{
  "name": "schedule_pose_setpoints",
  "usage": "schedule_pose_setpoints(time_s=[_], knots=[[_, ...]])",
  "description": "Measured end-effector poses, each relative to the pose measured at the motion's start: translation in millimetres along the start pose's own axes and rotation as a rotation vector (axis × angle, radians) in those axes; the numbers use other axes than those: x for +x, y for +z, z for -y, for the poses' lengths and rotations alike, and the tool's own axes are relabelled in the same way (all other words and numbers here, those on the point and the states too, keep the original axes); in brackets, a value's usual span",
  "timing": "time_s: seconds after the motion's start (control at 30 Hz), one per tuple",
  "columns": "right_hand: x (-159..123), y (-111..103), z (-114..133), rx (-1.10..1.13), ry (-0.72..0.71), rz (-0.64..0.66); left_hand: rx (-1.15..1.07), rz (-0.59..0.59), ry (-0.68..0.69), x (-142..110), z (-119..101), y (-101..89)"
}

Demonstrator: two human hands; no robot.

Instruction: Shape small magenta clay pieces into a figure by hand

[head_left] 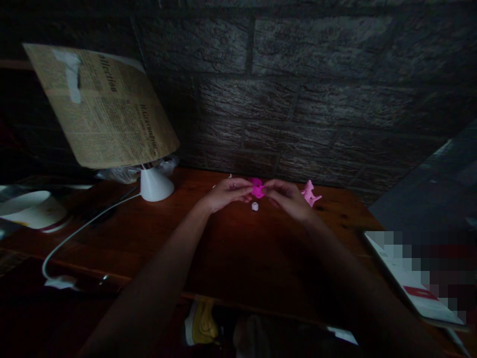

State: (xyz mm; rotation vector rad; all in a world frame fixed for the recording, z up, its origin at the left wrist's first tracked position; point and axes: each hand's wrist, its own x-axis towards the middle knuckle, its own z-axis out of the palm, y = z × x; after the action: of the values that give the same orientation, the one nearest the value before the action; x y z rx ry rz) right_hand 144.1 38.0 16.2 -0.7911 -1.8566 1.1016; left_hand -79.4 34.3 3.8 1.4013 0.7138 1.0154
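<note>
Between the fingertips of both hands is a small bright magenta piece [258, 188], thin and folded-looking; its exact kind is too small to make out. My left hand [230, 193] pinches it from the left, and a ring shows on one finger. From the other side my right hand [285, 196] grips its edge. Just below the piece, a small white lump [255, 206] lies on the wooden table [238, 248]. Beside my right hand rests a pale pink pointed shape [309, 193], partly behind the fingers.
At left stands a lamp with a newsprint shade [112, 109] and white base [154, 185]; its white cord [85, 221] hangs over the front edge. A paper cup [35, 209] is at far left. A brick wall [268, 99] closes the back. A pale flat board [402, 278] lies right.
</note>
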Motion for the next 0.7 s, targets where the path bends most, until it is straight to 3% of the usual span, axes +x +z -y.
schedule_pose_setpoints(time_s=[0.13, 0.33, 0.7], knots=[[-0.7, -1.7, 1.5, -0.008, 0.019, 0.070, 0.044, -0.032, 0.021, -1.7, -1.8, 0.8], [-1.3, 0.9, 1.2, -0.068, -0.052, 0.192, 0.091, 0.026, -0.001, -3.4, -8.0, 4.5], [-2.0, 0.5, -2.1, -0.053, 0.060, 0.178, 0.161, 0.018, 0.026, -4.3, -10.0, 5.4]])
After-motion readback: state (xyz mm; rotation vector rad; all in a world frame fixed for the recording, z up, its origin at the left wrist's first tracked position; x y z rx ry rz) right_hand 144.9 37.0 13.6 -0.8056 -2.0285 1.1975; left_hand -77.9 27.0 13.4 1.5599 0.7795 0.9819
